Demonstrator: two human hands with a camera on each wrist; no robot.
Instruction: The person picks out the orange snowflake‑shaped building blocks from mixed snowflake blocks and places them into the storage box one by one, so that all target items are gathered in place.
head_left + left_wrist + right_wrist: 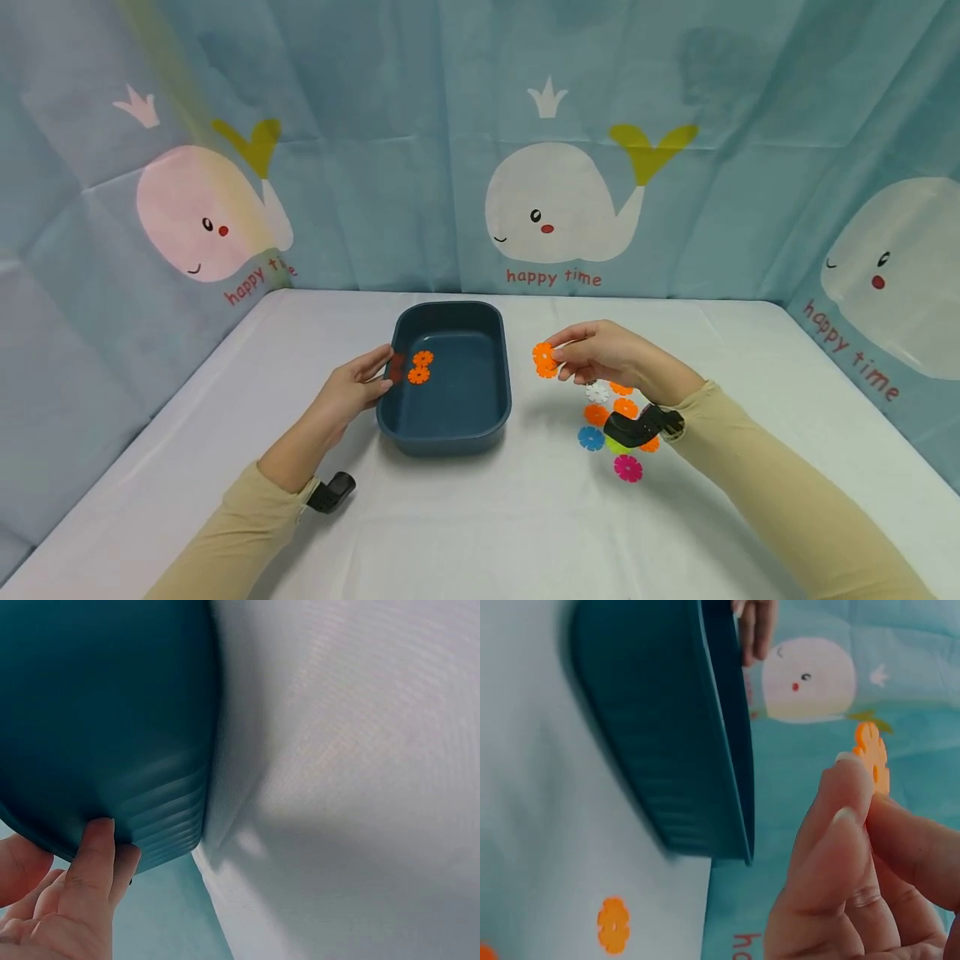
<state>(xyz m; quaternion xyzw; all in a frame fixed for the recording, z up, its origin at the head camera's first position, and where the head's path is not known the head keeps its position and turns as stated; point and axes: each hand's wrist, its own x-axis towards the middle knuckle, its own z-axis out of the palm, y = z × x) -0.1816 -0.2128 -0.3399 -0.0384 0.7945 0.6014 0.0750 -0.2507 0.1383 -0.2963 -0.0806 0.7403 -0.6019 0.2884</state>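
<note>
A dark blue plastic basin (pixel 450 442) stands on the white table. My left hand (pixel 352 386) holds its left rim, the fingers against the outer wall and the thumb at the rim in the left wrist view. Two orange notched discs (pixel 421 367) lie inside the basin. To the right of the basin, above the table, my right hand (pixel 600 350) pinches an orange notched disc (pixel 871 756) between thumb and fingertips. Below that hand lie several loose discs, among them a blue disc (pixel 591 438), a pink disc (pixel 627 468) and a white disc (pixel 597 392).
Orange discs (pixel 596 415) and a yellow-green disc lie partly under the right wrist's black camera mount (pixel 641 427). One orange disc (pixel 613 925) lies apart on the cloth in the right wrist view. A blue whale-print curtain (pixel 390 208) hangs behind the table.
</note>
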